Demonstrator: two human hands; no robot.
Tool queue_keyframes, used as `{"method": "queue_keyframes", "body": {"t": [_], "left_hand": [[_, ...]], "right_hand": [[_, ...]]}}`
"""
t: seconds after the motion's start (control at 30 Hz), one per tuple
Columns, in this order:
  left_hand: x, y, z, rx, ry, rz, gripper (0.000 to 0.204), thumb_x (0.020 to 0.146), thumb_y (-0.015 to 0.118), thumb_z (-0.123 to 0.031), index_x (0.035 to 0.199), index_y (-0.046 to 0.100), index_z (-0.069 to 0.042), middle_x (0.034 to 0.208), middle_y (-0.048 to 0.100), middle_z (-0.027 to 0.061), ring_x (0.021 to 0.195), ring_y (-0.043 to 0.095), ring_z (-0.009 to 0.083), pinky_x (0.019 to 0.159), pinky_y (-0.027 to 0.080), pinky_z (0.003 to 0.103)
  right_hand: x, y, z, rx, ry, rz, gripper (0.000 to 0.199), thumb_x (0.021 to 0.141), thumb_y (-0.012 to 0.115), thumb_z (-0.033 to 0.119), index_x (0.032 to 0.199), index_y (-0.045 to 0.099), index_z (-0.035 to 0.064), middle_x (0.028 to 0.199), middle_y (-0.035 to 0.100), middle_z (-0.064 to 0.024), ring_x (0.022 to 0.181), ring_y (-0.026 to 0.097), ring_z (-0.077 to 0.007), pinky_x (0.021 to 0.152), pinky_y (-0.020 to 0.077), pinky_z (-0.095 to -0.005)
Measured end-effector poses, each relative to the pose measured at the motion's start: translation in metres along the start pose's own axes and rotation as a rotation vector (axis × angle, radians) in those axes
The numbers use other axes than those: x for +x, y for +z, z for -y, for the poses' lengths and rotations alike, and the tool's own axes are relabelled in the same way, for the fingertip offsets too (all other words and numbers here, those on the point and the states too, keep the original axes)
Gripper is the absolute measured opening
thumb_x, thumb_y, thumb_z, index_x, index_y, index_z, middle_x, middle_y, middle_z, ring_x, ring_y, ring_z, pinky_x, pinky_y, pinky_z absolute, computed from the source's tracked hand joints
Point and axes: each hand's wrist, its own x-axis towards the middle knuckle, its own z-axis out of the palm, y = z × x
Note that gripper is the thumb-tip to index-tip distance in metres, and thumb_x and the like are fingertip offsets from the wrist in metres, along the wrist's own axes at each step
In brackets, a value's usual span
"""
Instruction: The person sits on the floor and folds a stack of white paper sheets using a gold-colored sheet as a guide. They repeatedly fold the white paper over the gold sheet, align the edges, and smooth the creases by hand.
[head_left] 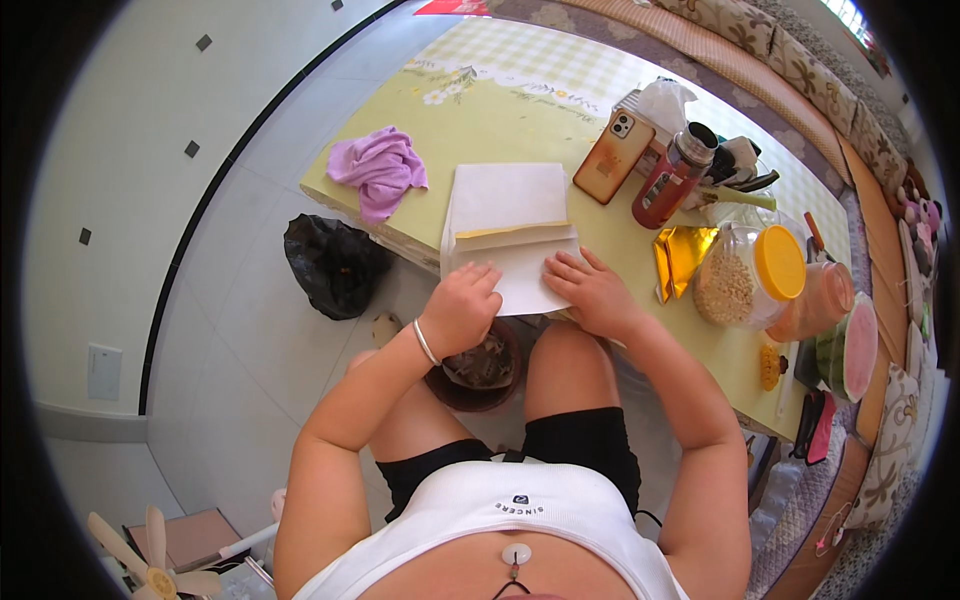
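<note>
White paper [510, 195] lies at the near edge of the table, with a folded flap across its middle edged by a yellowish strip [512, 231]. My left hand [462, 308] is on the paper's near left part, fingers bent and drawn together at its surface; a silver bangle circles the wrist. Whether paper is pinched under those fingertips is partly hidden. On the near right part, my right hand [592, 290] lies with its fingers stretched flat and slightly apart, just below the flap.
A purple cloth [378, 172] is at the table's left corner. To the right stand a phone [614, 158], a red flask [672, 180], gold foil [684, 258], a yellow-lidded jar [726, 280] and cut watermelon [858, 350]. Below are a black bag [335, 268] and a brown bin [480, 398].
</note>
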Motion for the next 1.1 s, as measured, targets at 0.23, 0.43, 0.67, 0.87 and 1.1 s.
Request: {"method": "queue_keyframes", "body": {"t": [0.23, 0.43, 0.67, 0.87, 1.1], "left_hand": [[0.0, 0.013, 0.017, -0.31, -0.282, -0.006, 0.014, 0.081, 0.069, -0.014, 0.085, 0.068, 0.0, 0.126, 0.062, 0.0278, 0.118, 0.059, 0.0422, 0.102, 0.047, 0.046], [-0.003, 0.03, 0.038, -0.514, -0.572, -0.083, 0.019, 0.08, 0.071, -0.015, 0.089, 0.069, 0.002, 0.12, 0.065, 0.0213, 0.109, 0.061, 0.0383, 0.096, 0.048, 0.045], [0.013, 0.026, 0.026, -0.131, -0.77, 0.018, 0.024, 0.072, 0.074, -0.017, 0.087, 0.068, 0.001, 0.1, 0.063, 0.0161, 0.112, 0.056, 0.0353, 0.095, 0.046, 0.042], [0.019, 0.037, 0.015, 0.099, -0.271, -0.204, 0.057, 0.075, 0.077, -0.027, 0.121, 0.06, 0.002, 0.128, 0.058, 0.0201, 0.126, 0.051, 0.0381, 0.107, 0.039, 0.049], [0.022, 0.05, -0.017, 0.006, -0.271, 0.152, 0.086, 0.084, 0.067, -0.058, 0.142, 0.046, 0.002, 0.151, 0.043, 0.0217, 0.141, 0.038, 0.0397, 0.115, 0.028, 0.057]], "right_hand": [[0.017, -0.002, -0.019, 0.549, 0.237, -0.238, 0.015, 0.085, 0.072, 0.016, 0.094, 0.072, 0.0045, 0.131, 0.065, -0.0135, 0.125, 0.056, -0.0334, 0.103, 0.0458, -0.0418], [0.035, 0.014, -0.031, 0.838, 0.559, -0.345, 0.022, 0.09, 0.071, 0.021, 0.096, 0.071, 0.0002, 0.104, 0.071, -0.0155, 0.096, 0.066, -0.0288, 0.085, 0.05, -0.036], [0.051, 0.024, -0.032, 0.339, 0.726, -0.331, 0.022, 0.078, 0.077, 0.024, 0.078, 0.07, 0.0036, 0.081, 0.064, -0.012, 0.082, 0.061, -0.0328, 0.071, 0.0495, -0.0427], [0.057, 0.032, -0.03, 0.236, 0.757, -0.352, 0.019, 0.073, 0.077, 0.023, 0.074, 0.071, 0.0059, 0.082, 0.064, -0.0109, 0.085, 0.062, -0.0316, 0.072, 0.051, -0.0441], [0.054, 0.027, -0.032, 0.224, 0.772, -0.422, 0.022, 0.075, 0.078, 0.024, 0.07, 0.068, 0.0052, 0.082, 0.065, -0.0112, 0.084, 0.062, -0.0329, 0.072, 0.0503, -0.0453]]}}
